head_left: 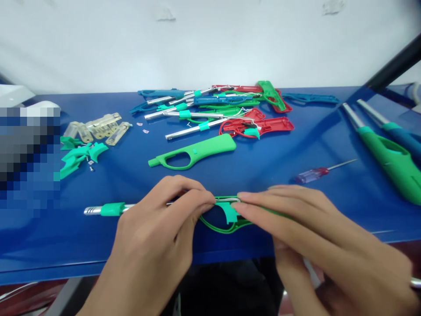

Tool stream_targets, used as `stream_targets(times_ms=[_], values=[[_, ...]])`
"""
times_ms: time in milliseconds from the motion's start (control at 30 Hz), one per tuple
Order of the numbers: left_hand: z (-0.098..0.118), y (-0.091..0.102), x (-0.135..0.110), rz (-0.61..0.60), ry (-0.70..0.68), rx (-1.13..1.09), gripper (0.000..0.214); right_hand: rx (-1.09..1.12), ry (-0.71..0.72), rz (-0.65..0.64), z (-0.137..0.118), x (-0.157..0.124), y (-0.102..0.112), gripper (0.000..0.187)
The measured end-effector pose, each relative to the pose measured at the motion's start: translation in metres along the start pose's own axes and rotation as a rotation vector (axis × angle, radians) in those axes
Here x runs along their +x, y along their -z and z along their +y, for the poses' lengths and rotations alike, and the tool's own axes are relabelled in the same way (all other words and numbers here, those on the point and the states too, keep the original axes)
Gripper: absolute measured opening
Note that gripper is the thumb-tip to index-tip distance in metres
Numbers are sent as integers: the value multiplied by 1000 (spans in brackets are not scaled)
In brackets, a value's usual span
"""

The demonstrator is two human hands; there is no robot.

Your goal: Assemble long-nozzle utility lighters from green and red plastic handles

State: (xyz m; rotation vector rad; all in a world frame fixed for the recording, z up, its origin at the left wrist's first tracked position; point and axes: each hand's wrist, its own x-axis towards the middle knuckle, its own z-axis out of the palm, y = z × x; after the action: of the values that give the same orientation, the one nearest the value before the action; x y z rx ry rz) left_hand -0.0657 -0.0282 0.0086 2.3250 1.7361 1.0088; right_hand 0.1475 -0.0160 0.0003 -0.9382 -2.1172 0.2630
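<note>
An opened green gas lighter point(215, 229) lies near the table's front edge, its inside showing. A metal tube with a turquoise collar point(112, 209) sticks out to the left. In the shell sit a turquoise trigger point(231, 213) and a white wire point(230, 200) along the upper rim. My left hand point(158, 224) is closed, thumb and fingers pinching the lighter's neck just left of the trigger. Closed on the handle part, my right hand point(305, 219) presses its fingertips at the wire and trigger; the handle is mostly hidden. A matching green shell half point(210, 148) lies behind my hands.
Behind lie several red, blue and green lighter shells point(272, 125) with metal tubes. Clear fuel tanks point(98, 127) and loose turquoise triggers point(77, 158) are at left. A screwdriver point(311, 174) and two assembled lighters point(388, 158) lie at right. A white wall point(210, 48) stands behind.
</note>
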Motion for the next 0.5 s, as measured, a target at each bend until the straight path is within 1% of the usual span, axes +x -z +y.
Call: stream_targets(times_ms=[133,233,367,500], values=[[5,0,5,22,-24,-11,21,19,10,-107,6,-4,1,60],[8,0,6,25,-29,-14,20,37,-24,-120,7,-3,-1,61],[9,2,-1,8,-43,-24,16,65,-14,-125,6,0,-1,58],[7,2,-9,-43,-99,-78,23,64,-23,-147,4,1,1,54]])
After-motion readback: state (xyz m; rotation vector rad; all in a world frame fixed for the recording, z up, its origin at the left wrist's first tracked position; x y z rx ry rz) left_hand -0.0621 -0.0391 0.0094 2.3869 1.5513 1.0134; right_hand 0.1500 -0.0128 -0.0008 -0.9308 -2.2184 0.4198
